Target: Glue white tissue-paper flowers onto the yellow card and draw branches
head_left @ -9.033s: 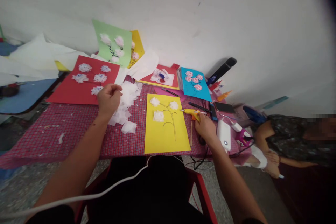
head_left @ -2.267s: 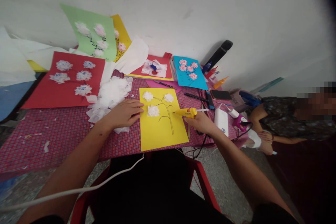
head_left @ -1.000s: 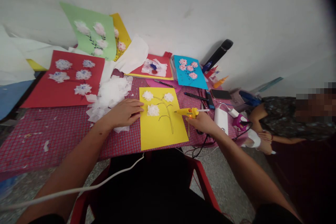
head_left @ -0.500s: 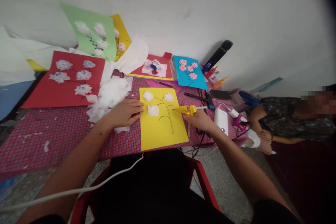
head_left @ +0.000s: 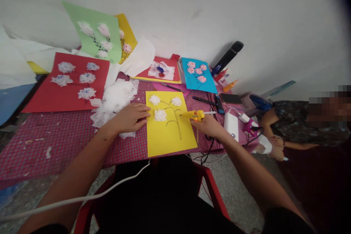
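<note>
A yellow sheet of paper (head_left: 164, 139) lies on the table in front of me, with a drawn branching stem and three white tissue flowers (head_left: 160, 114) on its upper part. My right hand (head_left: 207, 124) is closed around a yellow glue gun (head_left: 195, 115), a glue stick poking from its back end. The nozzle points left, over the paper near the stem's upper right branch; whether it touches cannot be told. My left hand (head_left: 133, 117) lies flat with fingers stretched out, fingertips at the paper's left edge. Beside it sits a heap of white tissue pieces (head_left: 117, 95).
Finished-looking flower sheets in red (head_left: 79, 98), green (head_left: 109, 25) and blue (head_left: 203, 84) stand or lie behind. At right are a black pen (head_left: 204, 101), a phone (head_left: 230, 98), a white power strip (head_left: 231, 126) and cables. A person (head_left: 293, 124) sits at the far right.
Almost nothing differs. The glue gun has shifted very slightly left, still held in my right hand, while my left hand stays at the paper's edge.
</note>
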A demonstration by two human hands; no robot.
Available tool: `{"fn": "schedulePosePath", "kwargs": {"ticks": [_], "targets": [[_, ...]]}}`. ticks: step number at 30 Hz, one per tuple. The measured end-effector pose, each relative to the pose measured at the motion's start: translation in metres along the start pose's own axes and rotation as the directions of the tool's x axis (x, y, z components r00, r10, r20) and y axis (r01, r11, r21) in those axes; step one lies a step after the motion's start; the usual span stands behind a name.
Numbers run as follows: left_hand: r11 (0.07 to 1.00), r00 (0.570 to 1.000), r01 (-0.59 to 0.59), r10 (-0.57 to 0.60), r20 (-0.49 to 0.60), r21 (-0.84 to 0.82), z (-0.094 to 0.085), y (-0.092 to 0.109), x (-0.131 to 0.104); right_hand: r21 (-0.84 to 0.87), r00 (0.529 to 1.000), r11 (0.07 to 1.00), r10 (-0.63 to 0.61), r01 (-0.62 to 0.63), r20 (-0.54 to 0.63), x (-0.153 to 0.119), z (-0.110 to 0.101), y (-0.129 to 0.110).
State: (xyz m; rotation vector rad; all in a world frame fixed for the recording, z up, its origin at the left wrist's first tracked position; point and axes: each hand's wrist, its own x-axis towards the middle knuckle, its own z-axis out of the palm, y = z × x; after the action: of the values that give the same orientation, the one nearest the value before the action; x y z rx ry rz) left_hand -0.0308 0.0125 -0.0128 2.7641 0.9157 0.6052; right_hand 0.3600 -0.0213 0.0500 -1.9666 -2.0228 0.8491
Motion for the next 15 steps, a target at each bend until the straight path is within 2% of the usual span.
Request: {"fn": "schedulePosePath", "kwargs": {"ticks": [4, 15], "targets": [[1.000, 1.000, -0.006, 0.006, -0.002, -0.007, 0.0013, -0.0014, -0.0006, -0.014, 0.999, 0.999, 0.036, -0.035, 0.017, -0.0032, -0.0015, -0.0018], [1.000, 1.000, 0.006, -0.006, 0.004, -0.015, 0.0012, -0.0011, -0.0003, -0.044, 0.997, 0.999, 0.027, -0.024, 0.078, -0.0101, -0.0048, -0.0005]]}}
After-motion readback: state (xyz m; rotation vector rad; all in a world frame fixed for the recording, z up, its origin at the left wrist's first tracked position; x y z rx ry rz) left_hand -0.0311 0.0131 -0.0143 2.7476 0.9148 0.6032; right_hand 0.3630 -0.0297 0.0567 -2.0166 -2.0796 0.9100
